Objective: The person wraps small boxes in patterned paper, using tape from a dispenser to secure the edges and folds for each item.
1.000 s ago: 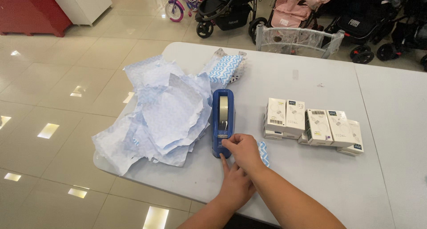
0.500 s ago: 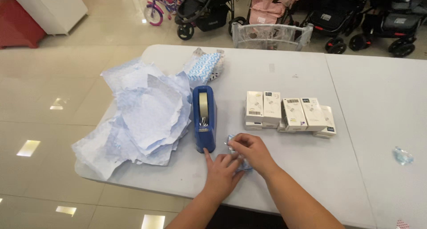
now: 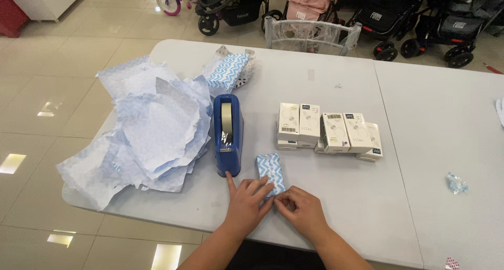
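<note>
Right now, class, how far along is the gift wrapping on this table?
Done: one wrapped parcel lies at the table's far side. In hand: the left hand and right hand press folds on a small chevron-wrapped box beside the blue tape dispenser. Left: several white boxes sit unwrapped; paper sheets remain.

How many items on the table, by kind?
White boxes: 7 visible, maybe more underneath
Wrapped blue-white parcels: 2, one under both hands
Blue tape dispenser: 1
Loose wrapping-paper pile: 1
Total: 11
</note>
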